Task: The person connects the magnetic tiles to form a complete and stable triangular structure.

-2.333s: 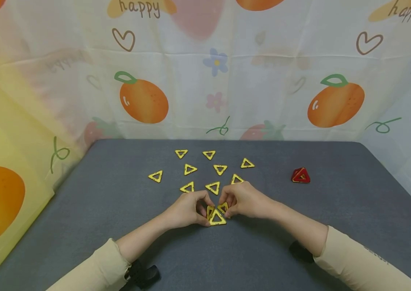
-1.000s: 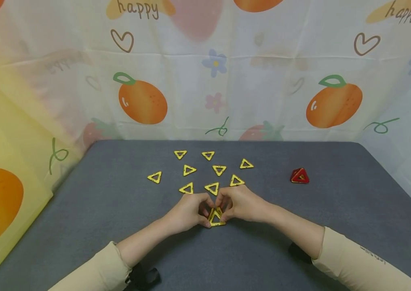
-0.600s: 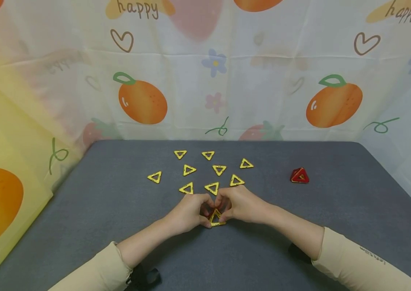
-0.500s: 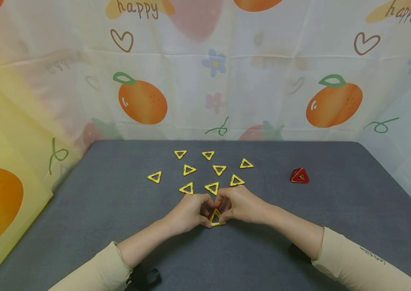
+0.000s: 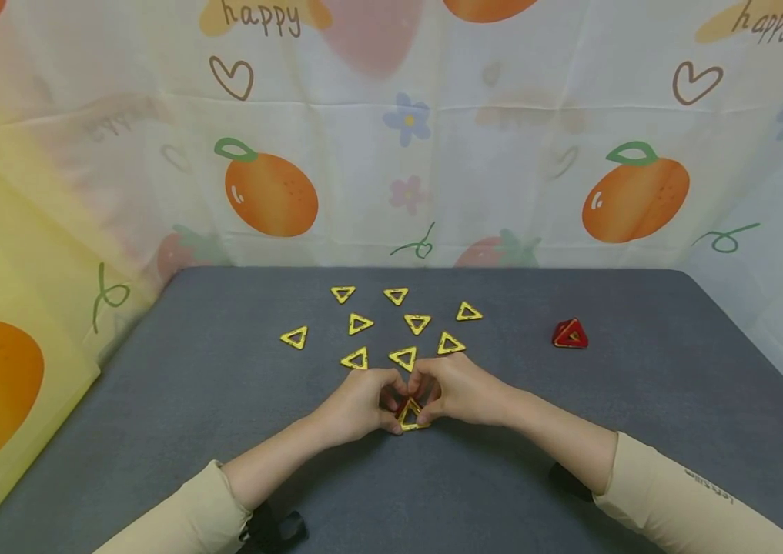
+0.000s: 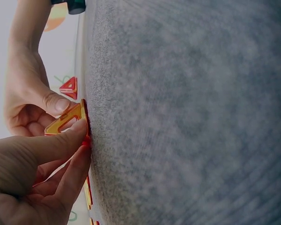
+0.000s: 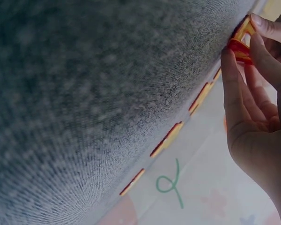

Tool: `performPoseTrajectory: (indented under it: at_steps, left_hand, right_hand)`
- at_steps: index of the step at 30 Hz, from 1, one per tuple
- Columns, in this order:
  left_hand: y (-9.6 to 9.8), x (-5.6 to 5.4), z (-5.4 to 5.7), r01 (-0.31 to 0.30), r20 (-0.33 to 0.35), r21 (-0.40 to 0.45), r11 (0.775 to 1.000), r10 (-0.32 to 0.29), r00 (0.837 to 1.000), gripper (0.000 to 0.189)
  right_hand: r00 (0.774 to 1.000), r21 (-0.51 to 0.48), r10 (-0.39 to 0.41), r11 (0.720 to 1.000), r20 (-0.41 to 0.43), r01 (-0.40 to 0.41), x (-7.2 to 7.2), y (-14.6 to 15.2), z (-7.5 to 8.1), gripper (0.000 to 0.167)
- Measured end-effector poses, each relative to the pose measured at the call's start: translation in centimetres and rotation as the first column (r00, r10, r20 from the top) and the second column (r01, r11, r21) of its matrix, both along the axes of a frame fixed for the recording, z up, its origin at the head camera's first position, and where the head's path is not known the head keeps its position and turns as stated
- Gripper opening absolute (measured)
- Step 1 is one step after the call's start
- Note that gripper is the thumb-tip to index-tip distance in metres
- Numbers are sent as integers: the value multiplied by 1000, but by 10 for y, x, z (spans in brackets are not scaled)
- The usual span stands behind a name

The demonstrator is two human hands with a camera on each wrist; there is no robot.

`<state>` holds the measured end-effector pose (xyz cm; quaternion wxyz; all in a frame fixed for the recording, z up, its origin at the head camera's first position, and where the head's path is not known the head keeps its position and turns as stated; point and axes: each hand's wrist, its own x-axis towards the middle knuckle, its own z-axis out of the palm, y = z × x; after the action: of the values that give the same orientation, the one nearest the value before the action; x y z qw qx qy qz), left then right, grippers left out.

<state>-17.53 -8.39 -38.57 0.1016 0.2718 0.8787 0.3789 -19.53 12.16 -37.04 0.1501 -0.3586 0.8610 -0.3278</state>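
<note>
In the head view, yellow triangular magnetic tiles lean together as a small pyramid (image 5: pixel 412 427) on the dark grey table, its open front face toward me. My left hand (image 5: pixel 353 408) pinches its left side between thumb and fingers. From the right, my right hand (image 5: pixel 467 392) pinches the other side, and the two hands' index fingers nearly meet above the peak. The left wrist view shows a tilted yellow tile (image 6: pixel 52 128) with a thumb on its face. Seen from the right wrist, red edges show where tiles (image 7: pixel 239 46) join. The pyramid's back is hidden by fingers.
Several loose yellow triangle tiles (image 5: pixel 417 331) lie flat beyond the hands; the nearest ones are close behind the knuckles. A red pyramid (image 5: pixel 570 335) stands at the right. A fruit-print cloth (image 5: pixel 363 215) hangs behind the table's far edge.
The right hand has moved left and the side tiles, earlier tilted apart behind the front one, have come together into a pyramid. Over the last half second the hands have barely moved.
</note>
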Motion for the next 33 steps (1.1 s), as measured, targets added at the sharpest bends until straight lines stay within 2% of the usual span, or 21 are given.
performPoseTrajectory:
  at_steps: [6, 12, 16, 22, 27, 33]
  left_hand:
    - [-1, 0, -1, -2, -3, -1, 1000, 2, 1000, 34]
    - [-1, -1, 0, -7, 12, -21, 1000, 7, 1000, 34]
    - [0, -1, 0, -15, 15, -32, 999, 15, 1000, 35]
    - [-1, -2, -1, -23, 10, -30, 999, 23, 1000, 36]
    - [-2, -3, -2, -21, 9, -34, 999, 21, 1000, 36]
    - [-2, -3, -2, -9, 11, -30, 1000, 10, 1000, 36]
  right_hand:
    - [1000, -17, 6, 1000, 14, -6, -3, 2, 3, 30]
    - [999, -18, -38, 999, -14, 38, -10, 10, 11, 29]
    - [993, -16, -111, 994, -49, 110, -19, 19, 19, 30]
    - [964, -22, -250, 968, -87, 249, -37, 32, 33, 25]
    - [943, -26, -327, 945, -56, 326, -51, 40, 36, 23]
    - [937, -17, -346, 937, 53, 348, -63, 42, 31, 30]
